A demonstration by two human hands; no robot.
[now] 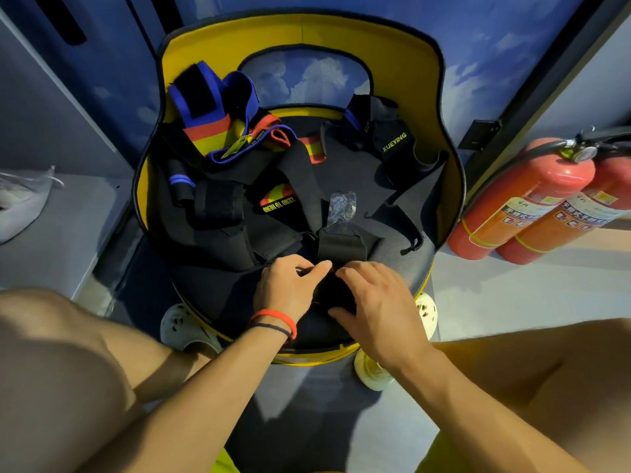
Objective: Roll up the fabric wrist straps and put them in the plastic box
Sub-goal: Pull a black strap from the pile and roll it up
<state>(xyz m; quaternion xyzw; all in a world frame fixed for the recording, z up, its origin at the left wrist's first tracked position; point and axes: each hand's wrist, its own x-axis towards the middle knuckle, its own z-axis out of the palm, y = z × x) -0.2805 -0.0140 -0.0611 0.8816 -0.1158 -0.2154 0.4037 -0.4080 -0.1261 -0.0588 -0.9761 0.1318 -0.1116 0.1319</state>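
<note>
**At seat front: strap end-on**

Head view: left hand [290, 288] and right hand [379, 302], close together, both grip the black wrist strap [341, 247] on the chair seat [211, 295]. Its long axis runs away from them, toward the backrest [300, 32]. Plastic box unseen.

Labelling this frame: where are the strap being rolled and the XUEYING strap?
Strap being rolled [334, 292]: head view, on its rolled part.
XUEYING strap [394, 142]: head view, on the yellow lettering.
</note>
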